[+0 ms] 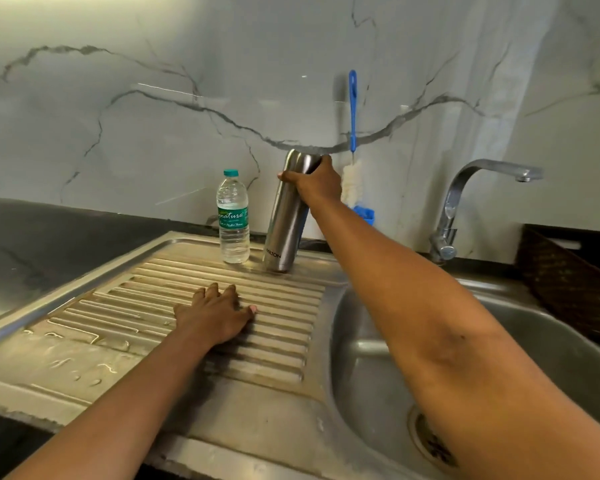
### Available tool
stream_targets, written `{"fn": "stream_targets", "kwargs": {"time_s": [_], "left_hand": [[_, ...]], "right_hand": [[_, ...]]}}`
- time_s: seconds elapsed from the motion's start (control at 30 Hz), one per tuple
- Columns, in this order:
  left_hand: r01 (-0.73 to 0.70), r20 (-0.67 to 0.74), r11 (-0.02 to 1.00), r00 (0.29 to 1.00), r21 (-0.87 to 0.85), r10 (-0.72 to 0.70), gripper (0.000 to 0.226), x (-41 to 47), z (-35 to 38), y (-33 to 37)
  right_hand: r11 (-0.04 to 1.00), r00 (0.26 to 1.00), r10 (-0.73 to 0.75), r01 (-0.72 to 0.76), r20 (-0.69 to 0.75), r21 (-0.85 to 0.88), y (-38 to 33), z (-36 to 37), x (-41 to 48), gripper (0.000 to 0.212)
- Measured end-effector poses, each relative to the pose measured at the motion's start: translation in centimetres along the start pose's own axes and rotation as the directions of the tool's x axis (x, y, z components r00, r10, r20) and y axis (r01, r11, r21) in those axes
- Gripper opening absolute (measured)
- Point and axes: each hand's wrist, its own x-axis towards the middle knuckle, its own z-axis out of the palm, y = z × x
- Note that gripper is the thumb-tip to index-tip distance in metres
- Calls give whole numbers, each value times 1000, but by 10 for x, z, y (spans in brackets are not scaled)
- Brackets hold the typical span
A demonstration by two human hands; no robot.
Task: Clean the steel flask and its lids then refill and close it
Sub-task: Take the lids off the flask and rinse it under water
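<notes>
R hand grips steel flask near top, flask tilted on drainboard beside water bottle. L hand flat, fingers spread, on drainboard ribs.

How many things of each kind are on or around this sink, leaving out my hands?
flask: 1
water bottle: 1
bottle brush: 1
tap: 1
basket: 1
Total: 5
</notes>
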Motion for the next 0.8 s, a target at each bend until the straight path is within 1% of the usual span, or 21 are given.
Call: {"fn": "stream_targets", "kwargs": {"time_s": [0.07,0.13,0.23,0.33,0.4,0.47,0.53,0.6,0.67,0.7,0.77,0.8], "left_hand": [[-19,-45,1000,999,-9,18,74,-6,-5,4],[-83,-151,996,986,-40,77,76,-13,-9,11],[-260,-314,954,927,-149,204,79,-29,-14,31],[-432,-391,862,866,-265,313,92,-52,-21,65],[-510,-384,807,838,-299,387,108,-68,-23,94],[-530,-318,749,845,-398,429,116,-82,-20,122],[-525,-278,702,851,-481,446,113,-89,-15,142],[-533,-304,686,846,-496,438,101,-94,-9,155],[-553,-386,720,826,-419,410,85,-99,-4,160],[-557,-427,741,813,-375,395,79,-100,0,163],[-558,-486,763,791,-326,371,77,-100,7,165],[-555,-507,771,784,-313,359,78,-99,9,165]], "right_hand": [[993,998,18,-11,-57,117,-3,-33,-18,73],[978,995,25,-4,-98,209,-7,-72,-38,69],[955,995,31,0,-97,295,-10,-130,-79,60],[938,995,72,-43,-71,345,-4,-175,-118,58],[930,991,108,-75,-74,361,5,-196,-137,60],[918,986,147,-106,-80,383,15,-212,-149,57],[897,984,164,-117,-76,426,23,-225,-156,52],[879,986,163,-128,-37,460,30,-237,-158,46],[879,983,165,-182,77,441,32,-249,-157,43],[899,974,176,-218,143,379,32,-259,-154,43],[952,941,231,-271,248,141,30,-277,-150,48],[960,925,266,-279,272,7,29,-284,-147,57]]}}
